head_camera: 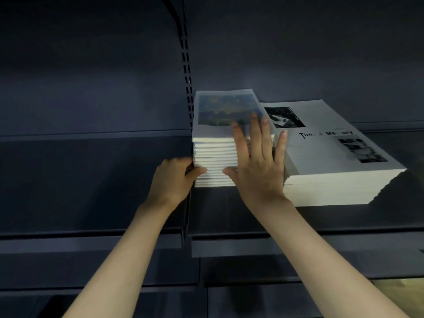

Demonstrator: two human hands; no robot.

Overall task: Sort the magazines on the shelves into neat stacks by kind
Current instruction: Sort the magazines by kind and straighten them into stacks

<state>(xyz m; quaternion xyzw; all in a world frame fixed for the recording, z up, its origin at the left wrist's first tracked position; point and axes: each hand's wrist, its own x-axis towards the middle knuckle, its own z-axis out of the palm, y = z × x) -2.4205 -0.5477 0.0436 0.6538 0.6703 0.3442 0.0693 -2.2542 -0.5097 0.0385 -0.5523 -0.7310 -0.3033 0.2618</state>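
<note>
Two stacks of magazines stand side by side on a dark shelf [229, 216]. The left stack [215, 154] is tall, and its top cover shows a blue and yellow picture. The right stack [332, 180] is lower and wider, with a grey cover, black photos and a printed title. My left hand [174, 180] grips the lower left corner of the tall stack, thumb on its front edge. My right hand [257, 164] lies flat with straight fingers against the front right side of the same stack, fingertips reaching above its top.
A slotted upright rail [187, 72] runs down the back wall just left of the tall stack. The shelf section to the left [91, 180] is dark. Lower shelf edges [229, 246] lie below my forearms. Something yellowish [399, 292] shows at the bottom right.
</note>
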